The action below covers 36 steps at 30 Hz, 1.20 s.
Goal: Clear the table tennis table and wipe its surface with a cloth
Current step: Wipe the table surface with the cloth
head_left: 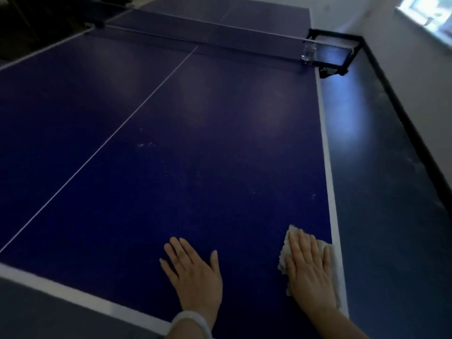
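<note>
**Wiping's underway, near corner first**

So, bottom of the frame: the right hand [309, 272] lies flat on a pale cloth [287, 255], fingers straight and close together, pressing it onto the table tennis table [220, 148] right at the lower right corner. The cloth's far edge touches the white sideline and pokes out around the hand on the left and top. Just beside it toward the middle, the left hand [193, 272] rests palm-down on the bare blue surface — fingers straight and a bit spread, holding nothing. There's a pale bracelet [192, 322] on that wrist at the bottom edge.

Progress-wise, the clearing part looks mostly done: I don't see bats or balls anywhere on the near half. Wiping looks like it's barely started, going by where the cloth sits. Mid-frame there are still faint whitish specks and smudges on the blue, right of the white centre line, so that patch hasn't been cleaned up.

Further up, the net [208, 36] runs across the upper part of the frame. At its right-hand post, upper right, a clear bottle [307, 53] stands by the black clamp — arguably that still needs moving. The far half beyond the net is too dim to judge.
</note>
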{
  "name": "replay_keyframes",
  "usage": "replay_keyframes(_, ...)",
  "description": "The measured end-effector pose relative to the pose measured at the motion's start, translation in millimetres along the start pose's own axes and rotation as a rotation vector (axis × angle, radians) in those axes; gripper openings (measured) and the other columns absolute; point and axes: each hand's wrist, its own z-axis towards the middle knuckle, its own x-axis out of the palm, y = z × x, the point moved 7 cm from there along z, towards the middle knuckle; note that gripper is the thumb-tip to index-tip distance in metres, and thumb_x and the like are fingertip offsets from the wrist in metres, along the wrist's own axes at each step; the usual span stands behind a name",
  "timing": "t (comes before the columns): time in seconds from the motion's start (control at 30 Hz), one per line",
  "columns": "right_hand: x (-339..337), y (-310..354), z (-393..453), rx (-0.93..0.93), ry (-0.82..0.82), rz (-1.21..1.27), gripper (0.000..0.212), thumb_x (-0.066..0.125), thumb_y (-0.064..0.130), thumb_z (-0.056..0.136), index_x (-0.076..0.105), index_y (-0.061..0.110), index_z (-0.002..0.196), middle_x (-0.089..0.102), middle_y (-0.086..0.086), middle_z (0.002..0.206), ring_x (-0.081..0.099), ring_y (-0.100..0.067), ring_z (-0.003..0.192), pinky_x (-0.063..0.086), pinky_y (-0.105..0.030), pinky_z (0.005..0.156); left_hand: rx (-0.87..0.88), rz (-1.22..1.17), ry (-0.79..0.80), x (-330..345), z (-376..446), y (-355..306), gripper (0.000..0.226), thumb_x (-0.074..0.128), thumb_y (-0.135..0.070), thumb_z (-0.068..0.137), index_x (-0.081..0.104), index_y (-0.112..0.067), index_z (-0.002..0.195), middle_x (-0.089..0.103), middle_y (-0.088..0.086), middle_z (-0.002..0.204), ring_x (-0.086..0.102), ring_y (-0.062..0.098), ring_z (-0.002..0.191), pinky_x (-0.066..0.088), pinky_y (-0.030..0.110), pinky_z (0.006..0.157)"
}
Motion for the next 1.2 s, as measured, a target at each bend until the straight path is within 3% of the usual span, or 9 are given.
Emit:
replay_keyframes(0.07,1.9,4.1,-2.7,-0.293,-0.043,-0.03,0.09,0.048,0.048,0.089,0.0,0.012,0.157,0.006,-0.01,0.163,0.004,-0.026,0.15,0.013,-0.054,0.114,-0.019,0.033,0.006,1.4,0.5,-3.6,0.09,0.001,-0.059,0.089,0.018,0.008,0.146,0.016,0.025,0.156,0.015,0.039,0.146,0.007,0.057,0.119)
replay_keyframes(0.17,-1.1,-3.2,-8.7,-0.566,-0.088,-0.107,0.061,0.034,0.041,0.099,0.021,0.019,0.154,0.024,-0.001,0.16,0.015,-0.019,0.148,0.019,-0.048,0.112,-0.05,0.082,0.006,7.1,-0.5,-2.5,0.088,0.001,-0.057,0.09,0.023,0.007,0.146,0.021,0.025,0.155,0.018,0.038,0.146,0.011,0.057,0.118)
replay_keyframes(0.3,-9.5,-21.8,14.5,-0.686,-0.111,-0.201,0.053,0.015,0.04,0.105,0.034,0.018,0.15,0.037,-0.005,0.155,0.028,-0.019,0.144,0.023,-0.049,0.11,-0.06,0.137,-0.045,6.9,-0.4,-2.5,0.095,-0.016,-0.06,0.087,0.021,0.003,0.148,0.02,0.019,0.157,0.014,0.032,0.148,0.011,0.053,0.119)
replay_keyframes(0.4,-23.3,-43.4,59.3,-0.637,-0.073,-0.277,0.069,0.052,0.047,0.091,0.039,0.011,0.148,0.036,-0.01,0.155,0.028,-0.026,0.144,0.023,-0.054,0.108,-0.049,0.159,-0.053,5.9,0.6,-4.2,0.089,-0.001,-0.058,0.092,0.033,0.006,0.144,0.032,0.022,0.152,0.026,0.035,0.144,0.02,0.056,0.117)
replay_keyframes(0.57,-44.1,-73.9,145.5,-0.239,0.042,-0.348,0.107,0.058,0.047,0.089,-0.023,0.014,0.152,-0.026,-0.009,0.16,-0.014,-0.032,0.15,0.004,-0.06,0.118,-0.042,0.195,-0.082,13.4,1.4,-0.8,0.084,0.011,-0.058,0.092,0.03,0.005,0.145,0.029,0.021,0.154,0.021,0.033,0.145,0.017,0.055,0.118)
replay_keyframes(0.63,-44.5,-53.7,154.8,-0.174,0.036,-0.248,0.12,0.068,0.048,0.082,-0.023,0.015,0.152,-0.021,-0.008,0.161,-0.008,-0.033,0.15,0.006,-0.058,0.119,-0.042,0.198,-0.094,14.9,2.4,0.7,0.084,0.012,-0.058,0.092,0.028,0.005,0.145,0.027,0.021,0.154,0.019,0.032,0.146,0.016,0.054,0.118)
replay_keyframes(0.9,-8.4,37.5,89.3,-1.065,-0.032,-0.246,0.079,0.047,0.056,0.092,0.021,0.017,0.156,0.02,-0.002,0.162,0.025,-0.024,0.148,0.009,-0.051,0.114,-0.024,0.184,-0.134,14.9,4.5,3.1,0.082,0.02,-0.056,0.093,0.035,0.008,0.142,0.032,0.022,0.152,0.026,0.034,0.144,0.02,0.057,0.116)
replay_keyframes(1.07,-41.7,-27.1,196.3,-0.445,-0.039,-0.206,0.115,0.076,0.044,0.068,0.003,0.021,0.154,0.021,-0.002,0.156,0.027,-0.025,0.141,0.023,-0.051,0.114,-0.077,0.194,-0.089,13.5,6.8,2.9,0.086,0.007,-0.06,0.095,0.039,0.005,0.141,0.034,0.019,0.152,0.03,0.031,0.142,0.017,0.052,0.116)
replay_keyframes(1.2,-40.0,-18.8,211.2,-0.138,0.039,-0.056,0.118,0.066,0.037,0.085,-0.031,0.021,0.149,-0.023,-0.008,0.161,-0.011,-0.029,0.15,0.001,-0.057,0.12,-0.087,0.184,-0.073,11.6,6.0,2.7,0.086,0.005,-0.06,0.095,0.037,0.005,0.142,0.033,0.018,0.153,0.03,0.031,0.142,0.017,0.051,0.115)
